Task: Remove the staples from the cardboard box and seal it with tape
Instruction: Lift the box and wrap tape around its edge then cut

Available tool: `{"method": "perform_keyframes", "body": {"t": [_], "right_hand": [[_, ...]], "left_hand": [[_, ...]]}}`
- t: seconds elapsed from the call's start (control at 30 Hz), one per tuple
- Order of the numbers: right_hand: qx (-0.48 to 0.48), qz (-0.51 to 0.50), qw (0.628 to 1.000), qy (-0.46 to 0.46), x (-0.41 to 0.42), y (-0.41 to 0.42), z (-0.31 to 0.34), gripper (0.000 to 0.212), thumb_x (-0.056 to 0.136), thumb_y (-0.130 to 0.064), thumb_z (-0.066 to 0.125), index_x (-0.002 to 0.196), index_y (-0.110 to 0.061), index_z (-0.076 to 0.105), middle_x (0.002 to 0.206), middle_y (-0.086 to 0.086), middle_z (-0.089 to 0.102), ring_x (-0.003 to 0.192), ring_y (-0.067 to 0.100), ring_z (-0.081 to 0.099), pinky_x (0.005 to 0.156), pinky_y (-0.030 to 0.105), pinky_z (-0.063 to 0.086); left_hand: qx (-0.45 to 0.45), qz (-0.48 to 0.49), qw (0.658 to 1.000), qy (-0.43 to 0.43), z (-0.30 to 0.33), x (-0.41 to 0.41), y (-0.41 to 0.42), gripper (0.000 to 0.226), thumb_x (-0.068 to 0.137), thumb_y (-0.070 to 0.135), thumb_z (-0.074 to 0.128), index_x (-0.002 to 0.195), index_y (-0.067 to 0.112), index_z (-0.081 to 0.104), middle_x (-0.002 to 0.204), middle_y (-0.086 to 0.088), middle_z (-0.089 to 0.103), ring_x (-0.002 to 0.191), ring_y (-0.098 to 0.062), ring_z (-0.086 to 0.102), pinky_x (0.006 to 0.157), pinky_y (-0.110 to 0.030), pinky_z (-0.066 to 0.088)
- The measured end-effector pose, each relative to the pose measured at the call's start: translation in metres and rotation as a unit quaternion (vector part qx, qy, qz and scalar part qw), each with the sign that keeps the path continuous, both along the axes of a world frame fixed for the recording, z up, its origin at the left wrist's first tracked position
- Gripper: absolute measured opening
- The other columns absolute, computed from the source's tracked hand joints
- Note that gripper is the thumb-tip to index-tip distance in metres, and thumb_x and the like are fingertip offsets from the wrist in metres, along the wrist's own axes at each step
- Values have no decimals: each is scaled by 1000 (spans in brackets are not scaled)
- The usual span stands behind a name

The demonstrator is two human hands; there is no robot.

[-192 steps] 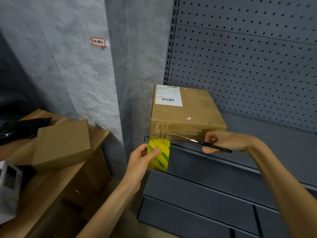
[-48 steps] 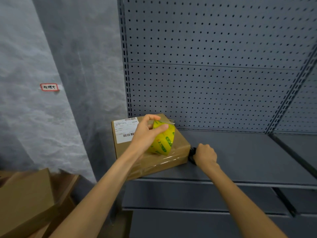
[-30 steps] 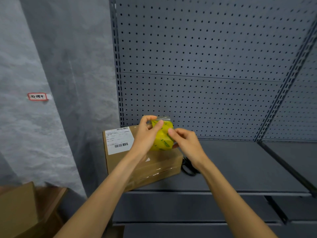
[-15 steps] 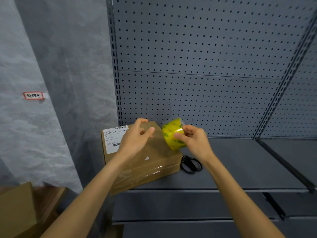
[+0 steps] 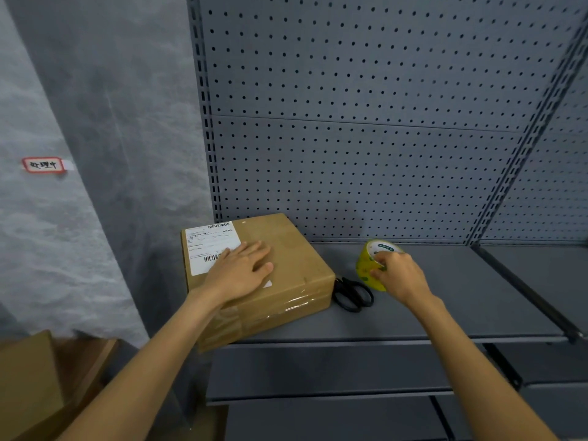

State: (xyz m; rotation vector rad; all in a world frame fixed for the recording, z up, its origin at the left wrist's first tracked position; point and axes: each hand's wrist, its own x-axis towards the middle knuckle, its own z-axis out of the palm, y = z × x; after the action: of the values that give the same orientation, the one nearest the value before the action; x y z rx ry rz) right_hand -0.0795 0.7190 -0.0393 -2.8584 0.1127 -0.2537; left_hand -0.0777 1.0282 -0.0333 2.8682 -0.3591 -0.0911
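Head view | cardboard box (image 5: 280, 278) closed, lying flat at grey shelf (image 5: 445, 307) left end, contents unseen, label (image 5: 208, 246) end facing back-left | left hand (image 5: 240, 270) flat on lid, fingers straight | right hand (image 5: 399, 275) grips yellow tape roll (image 5: 370, 261) standing on shelf | scissors (image 5: 351, 294) between box and roll

The brown cardboard box (image 5: 280, 265) is matt, with a smooth white paper label (image 5: 211, 246) on top and glossy clear tape (image 5: 296, 305) shining along its front side. The yellow tape roll (image 5: 369, 268) looks slick plastic. The black scissors (image 5: 351, 296) have glossy handles. The grey metal shelf (image 5: 445, 300) and perforated grey metal back panel (image 5: 366, 154) are painted matt and smooth.
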Motion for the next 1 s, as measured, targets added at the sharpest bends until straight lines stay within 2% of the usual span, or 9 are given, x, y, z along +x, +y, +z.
{"method": "perform_keyframes", "body": {"t": [0.3, 0.43, 0.57, 0.6, 0.67, 0.73, 0.77, 0.83, 1.0], "right_hand": [[-55, -15, 997, 48, 6, 4, -13, 31, 92, -17, 59, 123, -11, 60, 116, 16, 63, 101, 33, 60, 69, 36, 48], [-60, -18, 997, 47, 7, 5, -14, 29, 90, -13, 58, 119, -8, 62, 111, 17, 64, 97, 35, 60, 65, 35, 47], [-62, -11, 998, 24, 6, 20, -5, 13, 89, -15, 59, 99, -8, 61, 102, 16, 66, 83, 31, 58, 60, 33, 47], [-56, -2, 998, 9, 5, 27, -1, 18, 91, -17, 59, 106, -8, 62, 105, 17, 67, 86, 31, 59, 61, 32, 46], [-29, 30, 999, -21, 2, 44, 10, 34, 94, -20, 59, 125, -9, 59, 120, 15, 63, 105, 31, 60, 71, 34, 49], [21, 77, 996, -44, -1, 64, 20, 36, 94, -21, 59, 128, -10, 59, 128, 11, 60, 115, 30, 56, 85, 40, 51], [42, 102, 993, -50, -3, 76, 23, 35, 94, -22, 59, 127, -12, 60, 127, 10, 60, 115, 29, 56, 89, 41, 50], [64, 151, 985, -54, -8, 102, 28, 33, 93, -27, 59, 124, -14, 62, 124, 8, 63, 111, 25, 59, 92, 41, 50], [114, 262, 958, -30, -25, 166, 29, 32, 94, -31, 58, 123, -18, 63, 123, -1, 63, 109, 15, 58, 93, 30, 48]], "left_hand": [[4, -60, 998, -1, -5, 6, 13, 54, 98, 56, 21, 148, 41, 13, 157, 17, 6, 146, -9, 3, 120, -38, 1], [-4, -82, 997, 0, -3, 8, 13, 53, 97, 55, 24, 148, 42, 15, 157, 18, 9, 146, -9, 4, 120, -39, 3], [-32, -88, 996, -14, -2, 11, 13, 52, 97, 54, 31, 147, 40, 24, 156, 17, 16, 145, -9, 10, 120, -39, 7], [-50, -85, 995, -21, -2, 10, 13, 52, 97, 54, 35, 146, 38, 29, 155, 16, 20, 145, -9, 14, 119, -39, 10], [-113, -66, 990, -45, 0, 8, 13, 47, 95, 49, 44, 139, 33, 45, 150, 12, 35, 139, -11, 32, 115, -37, 25], [-166, -40, 982, -82, 5, 4, 15, 38, 94, 44, 50, 128, 29, 58, 139, 11, 51, 125, -11, 50, 105, -33, 40], [-176, -35, 980, -90, 8, 1, 18, 35, 94, 42, 51, 124, 28, 62, 133, 11, 57, 120, -10, 54, 101, -31, 43], [-183, -27, 979, -84, 11, -6, 28, 31, 94, 39, 53, 121, 26, 64, 128, 10, 61, 119, -10, 54, 99, -28, 42], [-203, 33, 973, -108, 1, -32, 71, 28, 93, 30, 58, 119, 25, 66, 129, 8, 60, 121, -11, 54, 103, -28, 41]]}}
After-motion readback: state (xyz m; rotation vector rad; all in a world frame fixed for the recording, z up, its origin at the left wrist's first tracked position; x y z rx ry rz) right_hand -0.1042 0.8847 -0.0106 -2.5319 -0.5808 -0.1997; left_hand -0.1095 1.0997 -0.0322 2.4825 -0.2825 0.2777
